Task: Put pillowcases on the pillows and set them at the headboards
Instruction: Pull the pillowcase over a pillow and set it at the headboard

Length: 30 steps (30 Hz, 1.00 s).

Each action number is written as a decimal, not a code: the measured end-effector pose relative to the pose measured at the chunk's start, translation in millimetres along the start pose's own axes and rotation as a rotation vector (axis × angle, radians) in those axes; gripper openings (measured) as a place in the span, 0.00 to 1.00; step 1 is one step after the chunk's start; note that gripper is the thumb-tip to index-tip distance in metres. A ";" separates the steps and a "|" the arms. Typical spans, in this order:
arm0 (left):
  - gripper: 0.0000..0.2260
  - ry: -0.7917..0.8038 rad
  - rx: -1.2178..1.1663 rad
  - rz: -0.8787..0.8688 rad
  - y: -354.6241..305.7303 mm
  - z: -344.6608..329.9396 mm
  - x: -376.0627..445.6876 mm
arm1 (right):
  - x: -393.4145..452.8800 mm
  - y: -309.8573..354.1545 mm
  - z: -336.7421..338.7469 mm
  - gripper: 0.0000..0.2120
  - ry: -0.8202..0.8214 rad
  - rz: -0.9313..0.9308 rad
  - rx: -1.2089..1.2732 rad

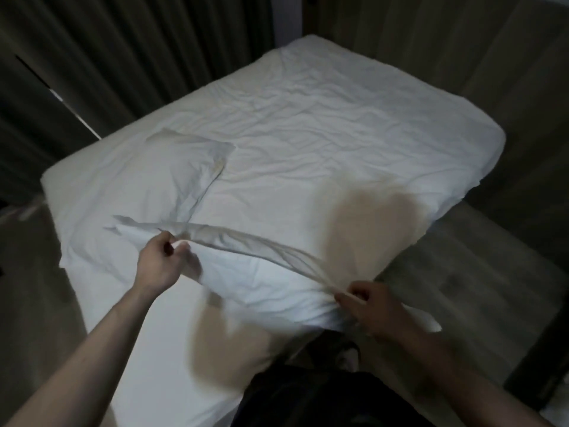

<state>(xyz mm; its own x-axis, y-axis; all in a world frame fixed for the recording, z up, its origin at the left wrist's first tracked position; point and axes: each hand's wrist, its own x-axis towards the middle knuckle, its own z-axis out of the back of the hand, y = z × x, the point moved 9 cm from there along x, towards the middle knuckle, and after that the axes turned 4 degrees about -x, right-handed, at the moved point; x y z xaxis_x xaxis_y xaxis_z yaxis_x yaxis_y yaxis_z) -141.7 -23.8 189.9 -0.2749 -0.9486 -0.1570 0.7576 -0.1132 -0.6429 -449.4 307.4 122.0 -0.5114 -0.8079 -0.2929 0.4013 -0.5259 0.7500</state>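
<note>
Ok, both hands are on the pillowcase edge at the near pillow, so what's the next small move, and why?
Probably draw the pillowcase opening further over the near pillow. The left hand and right hand each pinch the stretched edge, held apart, and the pillow's white bulk lies under that edge, seemingly only partly covered. A second pillow lies behind on the bed.

Views: one, worn on the person's head.
Position: above the near corner of the bed [338, 124], standing height.
Direction: forward and steeply down across the mattress toward the curtains [123, 50].
Nearness: close; both forearms reach in from the bottom edge.
Lens: wide-angle, edges bowed.
Shared area: none, single view.
</note>
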 end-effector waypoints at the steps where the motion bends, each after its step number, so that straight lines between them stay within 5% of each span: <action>1: 0.14 -0.035 -0.021 -0.007 -22.3 -0.7 2.9 | 8.3 -1.2 19.7 0.20 -0.030 0.010 0.034; 18: 0.08 0.036 -0.156 -0.241 -295.0 -125.9 52.5 | 57.9 -76.9 282.1 0.18 -0.368 -0.032 0.188; 30: 0.09 0.080 -0.221 -0.380 -493.9 -241.4 188.0 | 201.6 -118.1 457.9 0.19 -0.445 -0.076 0.021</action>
<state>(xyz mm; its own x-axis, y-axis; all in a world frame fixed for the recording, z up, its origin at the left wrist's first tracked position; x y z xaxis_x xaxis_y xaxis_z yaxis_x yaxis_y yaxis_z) -710.4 -74.8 296.9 -0.5607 -0.8251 0.0694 0.4519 -0.3751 -0.8094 -947.8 328.4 246.0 -0.8178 -0.5715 -0.0674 0.3365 -0.5699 0.7497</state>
